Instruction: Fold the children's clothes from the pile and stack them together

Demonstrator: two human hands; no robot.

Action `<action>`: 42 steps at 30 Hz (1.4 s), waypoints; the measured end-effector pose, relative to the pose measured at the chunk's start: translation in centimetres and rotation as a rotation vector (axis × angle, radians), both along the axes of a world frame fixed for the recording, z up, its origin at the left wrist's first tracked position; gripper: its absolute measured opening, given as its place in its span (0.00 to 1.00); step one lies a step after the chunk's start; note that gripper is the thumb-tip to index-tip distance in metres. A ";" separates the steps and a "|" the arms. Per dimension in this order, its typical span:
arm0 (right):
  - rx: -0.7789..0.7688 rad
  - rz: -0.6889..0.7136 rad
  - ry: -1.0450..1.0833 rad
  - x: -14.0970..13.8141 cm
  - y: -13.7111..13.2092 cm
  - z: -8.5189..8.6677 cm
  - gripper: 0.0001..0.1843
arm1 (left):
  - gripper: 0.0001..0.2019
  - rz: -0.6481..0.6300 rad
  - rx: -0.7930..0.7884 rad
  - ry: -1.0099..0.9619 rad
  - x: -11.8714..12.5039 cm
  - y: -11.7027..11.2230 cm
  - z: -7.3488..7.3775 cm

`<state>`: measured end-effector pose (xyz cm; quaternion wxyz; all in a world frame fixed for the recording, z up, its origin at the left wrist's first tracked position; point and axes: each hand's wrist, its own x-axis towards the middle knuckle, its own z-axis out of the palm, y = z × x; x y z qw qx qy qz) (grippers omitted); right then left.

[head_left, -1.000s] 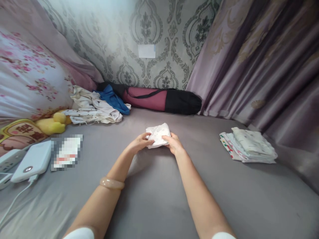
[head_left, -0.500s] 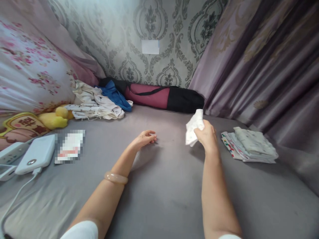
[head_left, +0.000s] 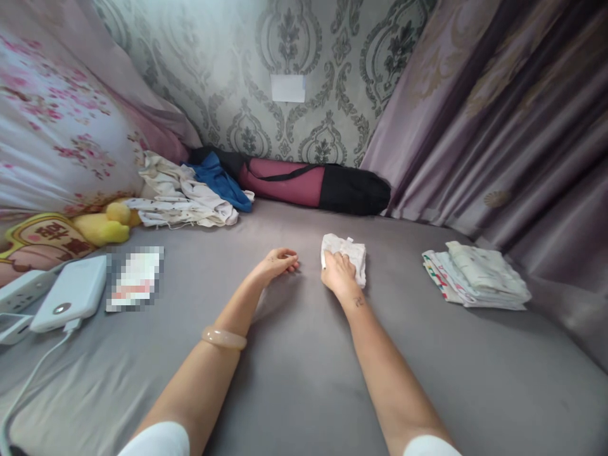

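Observation:
A small folded white garment [head_left: 357, 253] with a faint print lies on the grey sheet in front of me. My right hand [head_left: 339, 272] is on its near left part, fingers curled over the fabric and covering some of it. To the left of the garment, my left hand [head_left: 280, 263] rests on the sheet, fingers loosely bent and slightly apart, with nothing visible in it. A stack of folded clothes [head_left: 489, 275] sits off to the right, apart from both hands.
Crumpled clothes [head_left: 190, 196] and a blue cloth [head_left: 221, 183] lie at the back left, by a long maroon-and-black bag [head_left: 289, 183] along the wall. A white power bank [head_left: 71, 294] with a cable, a power strip [head_left: 23, 291] and a yellow plush toy [head_left: 102, 227] are on the left.
My right hand has moved left and down, bringing the white garment from the air onto the sheet, where it now lies flatter. My left hand has barely moved.

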<state>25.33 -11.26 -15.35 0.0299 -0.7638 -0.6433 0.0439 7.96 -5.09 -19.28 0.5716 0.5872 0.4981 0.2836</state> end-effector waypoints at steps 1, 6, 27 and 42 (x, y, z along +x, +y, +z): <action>-0.042 0.024 0.046 0.5 0.0 0.4 0.20 | 0.22 0.000 -0.001 -0.002 0.0 0.0 -0.1; 0.292 0.030 0.168 2.5 0.9 1.4 0.28 | 0.19 -0.005 0.001 0.017 0.3 0.0 0.0; 0.016 0.046 0.087 2.1 3.8 -3.1 0.30 | 0.12 0.019 0.691 0.230 1.1 0.3 -2.5; -0.022 0.320 0.087 6.8 3.2 -4.1 0.31 | 0.19 -0.472 1.069 0.313 3.4 -1.6 -4.3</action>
